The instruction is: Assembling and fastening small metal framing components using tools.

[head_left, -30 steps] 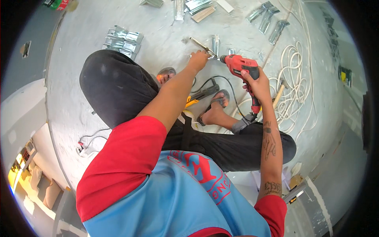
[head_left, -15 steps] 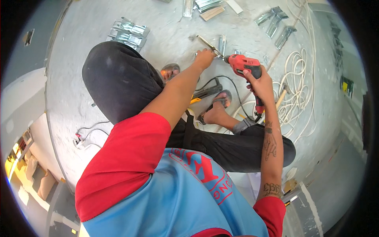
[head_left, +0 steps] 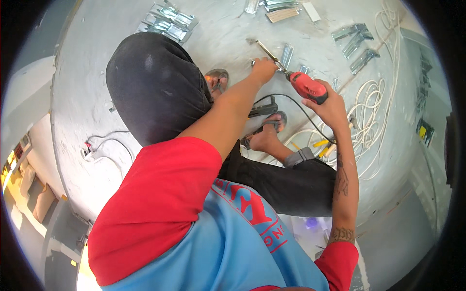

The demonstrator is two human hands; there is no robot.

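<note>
A red and black corded power drill (head_left: pixel 307 87) is gripped from behind by my right hand (head_left: pixel 330 107), its handle now mostly hidden by the hand. The drill's nose points up and left, its tip meeting a narrow metal strip (head_left: pixel 267 50) close to my left hand (head_left: pixel 264 70). My left fingers are closed around the near part of that strip, which slants up and left past them. Where the bit touches is too small to make out. Just beyond lies a short shiny metal channel piece (head_left: pixel 287 56) on the floor.
Stacked metal brackets (head_left: pixel 167 22) lie far left, more metal pieces (head_left: pixel 357 41) far right. Coiled white cable (head_left: pixel 366 109) spreads right of my foot. A hammer with a yellow handle (head_left: pixel 324 150) lies among it. The drill's black cord (head_left: pixel 296 104) loops between my feet.
The drill has tipped, so its body shows more from above and its handle is hidden behind my right hand. My left hand keeps its hold; the whole view has shifted slightly.
</note>
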